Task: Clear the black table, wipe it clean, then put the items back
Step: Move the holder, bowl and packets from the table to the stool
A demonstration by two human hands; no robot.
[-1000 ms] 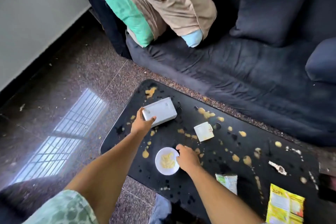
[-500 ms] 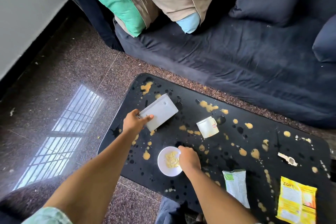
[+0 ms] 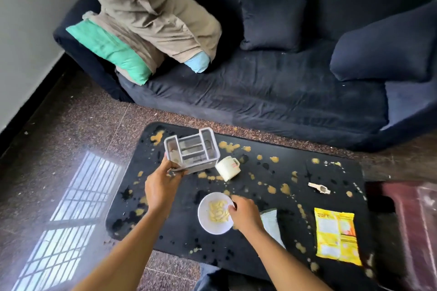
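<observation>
Since the earlier frames the grey organizer box [image 3: 191,149] is turning over: a second ago it was lying flat with its plain side up, and now its open, divided inside is facing the camera. The left hand [image 3: 163,184] is gripping the box by its near left corner, fingers closed over the rim, and is holding it tilted near the far left part of the black counter [image 3: 331,224]; whether its far edge is touching the counter is hard to tell. The right hand [image 3: 246,215] is staying at the white bowl [image 3: 214,214], fingers closed on the bowl's right rim. The bowl is sitting on the counter near the front edge, with pale yellow food [image 3: 218,211] inside it.

A white mug [image 3: 228,168] is lying on its side just beside the box, to its right, with its handle pointing away. Yellow splatters [image 3: 228,146] and dark spots are covering much of the counter. A small pale object [image 3: 319,188] is resting toward the right, well apart from the mug; what it is cannot be told. A yellow packet [image 3: 337,236] is lying flat near the front right corner, and a pale packet [image 3: 270,222] is showing partly from behind the right wrist.

Beyond the counter a dark blue sofa [image 3: 260,92] is carrying dark cushions [image 3: 274,16] and a heap of beige, green and light blue pillows [image 3: 146,19] at its left end.
</observation>
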